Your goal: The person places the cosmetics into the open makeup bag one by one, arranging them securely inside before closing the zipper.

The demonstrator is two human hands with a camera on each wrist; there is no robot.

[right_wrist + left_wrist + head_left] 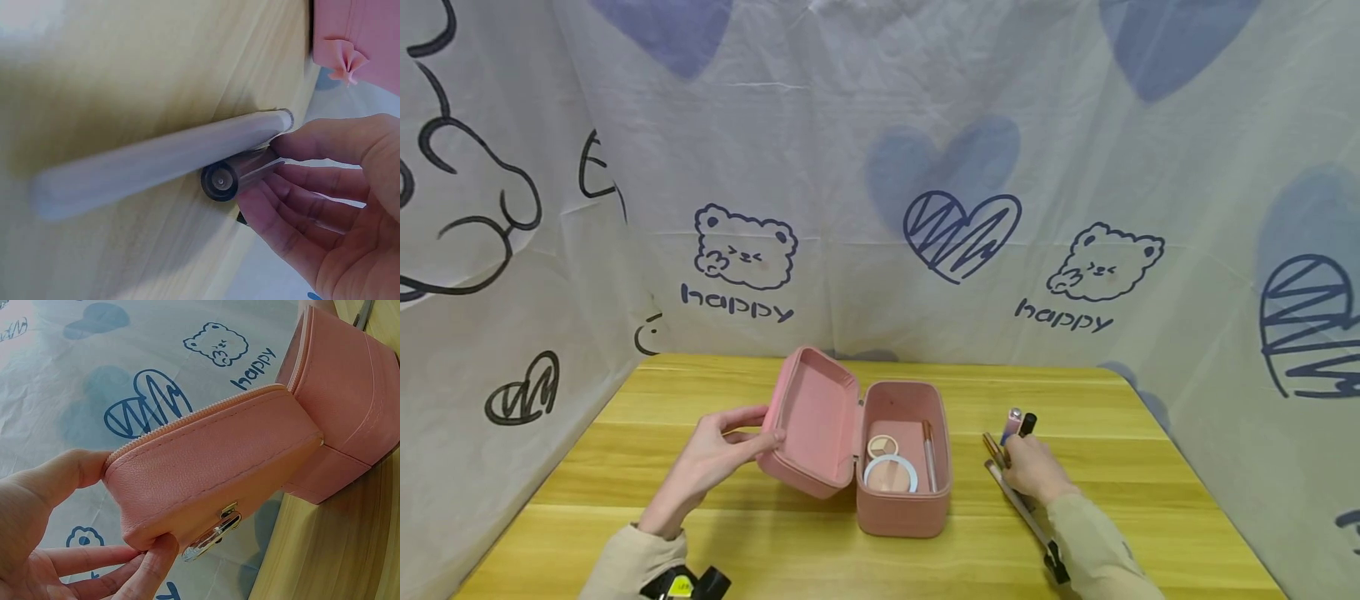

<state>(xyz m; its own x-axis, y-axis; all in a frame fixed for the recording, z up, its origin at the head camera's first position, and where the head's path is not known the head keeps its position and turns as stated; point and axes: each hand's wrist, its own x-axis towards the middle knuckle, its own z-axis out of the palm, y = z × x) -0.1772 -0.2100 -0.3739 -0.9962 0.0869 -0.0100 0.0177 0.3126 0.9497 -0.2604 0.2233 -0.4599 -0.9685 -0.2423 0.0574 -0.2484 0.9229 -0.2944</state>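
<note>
A pink zip-up makeup case (901, 512) stands on the table with its lid (814, 417) swung out to the left. My left hand (711, 454) grips the lid's outer edge, thumb on one side and fingers underneath, as the left wrist view shows near a metal ring (212, 537). Inside the case are a round compact (891, 475), a smaller round palette (882, 447) and a slim brown-capped tube (929, 454). Right of the case, my right hand (1037, 468) pinches a brownish cosmetic tube (253, 167) by its side. A pale stick (156, 156) lies alongside it.
Past the right hand's fingers are a black-capped item (1028, 422) and a small pink-and-blue tube (1011, 423). A printed cloth (850, 317) hangs behind the wooden table (1120, 500) and along its sides. A pink bow (347, 59) decorates the case.
</note>
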